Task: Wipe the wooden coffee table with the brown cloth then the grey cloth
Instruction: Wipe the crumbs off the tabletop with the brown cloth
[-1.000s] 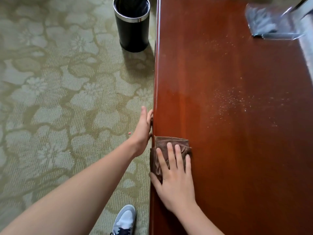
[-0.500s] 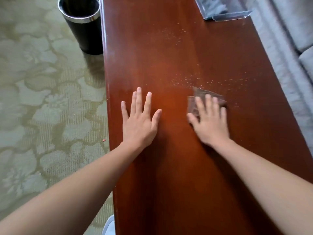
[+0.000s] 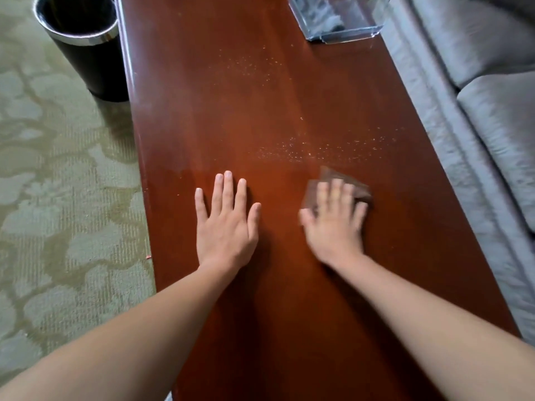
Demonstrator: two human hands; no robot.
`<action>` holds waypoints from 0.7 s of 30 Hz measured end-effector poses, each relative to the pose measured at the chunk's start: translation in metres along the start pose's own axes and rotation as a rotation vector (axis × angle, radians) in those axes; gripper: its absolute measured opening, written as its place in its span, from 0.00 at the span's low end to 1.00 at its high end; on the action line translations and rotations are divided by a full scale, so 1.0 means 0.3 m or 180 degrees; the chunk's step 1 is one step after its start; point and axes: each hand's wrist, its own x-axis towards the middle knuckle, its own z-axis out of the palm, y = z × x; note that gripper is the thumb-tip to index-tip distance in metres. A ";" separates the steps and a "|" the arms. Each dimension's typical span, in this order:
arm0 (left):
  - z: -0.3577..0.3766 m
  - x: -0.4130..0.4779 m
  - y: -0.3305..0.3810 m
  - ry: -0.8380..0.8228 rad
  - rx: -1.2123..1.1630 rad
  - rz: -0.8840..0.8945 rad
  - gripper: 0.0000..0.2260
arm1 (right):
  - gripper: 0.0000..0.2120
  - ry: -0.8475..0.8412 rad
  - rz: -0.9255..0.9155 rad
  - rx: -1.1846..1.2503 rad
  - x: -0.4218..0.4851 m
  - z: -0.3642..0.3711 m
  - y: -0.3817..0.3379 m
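Note:
The long reddish wooden coffee table (image 3: 260,82) runs away from me. My right hand (image 3: 333,224) lies flat on the folded brown cloth (image 3: 360,188), pressing it onto the tabletop right of the middle; the hand is motion-blurred. Spread flat on the bare wood to its left is my left hand (image 3: 227,227), holding nothing. Pale crumbs (image 3: 304,151) are scattered in a band just beyond the cloth, and more crumbs (image 3: 249,65) lie farther up. At the far right a clear box (image 3: 341,27) holds something grey, likely the grey cloth.
A black waste bin (image 3: 86,50) with a silver rim stands on the patterned green carpet (image 3: 58,198) by the table's left edge. A grey sofa (image 3: 477,111) runs close along the table's right edge.
My right hand slid the brown cloth from the table's left edge to right of the middle. My left hand left the table's edge and now lies flat on the top.

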 end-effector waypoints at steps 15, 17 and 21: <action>0.043 -0.074 0.103 0.0373 0.0060 0.0782 0.27 | 0.39 0.0086 -0.0249 -0.0118 -0.114 0.047 0.606; 0.065 -0.094 0.212 0.0318 0.0181 0.0873 0.25 | 0.39 0.0003 0.0344 -0.0091 -0.138 0.038 0.810; 0.137 -0.128 0.467 0.0097 0.0323 0.1238 0.24 | 0.40 -0.0014 0.1046 0.0260 -0.172 0.053 0.850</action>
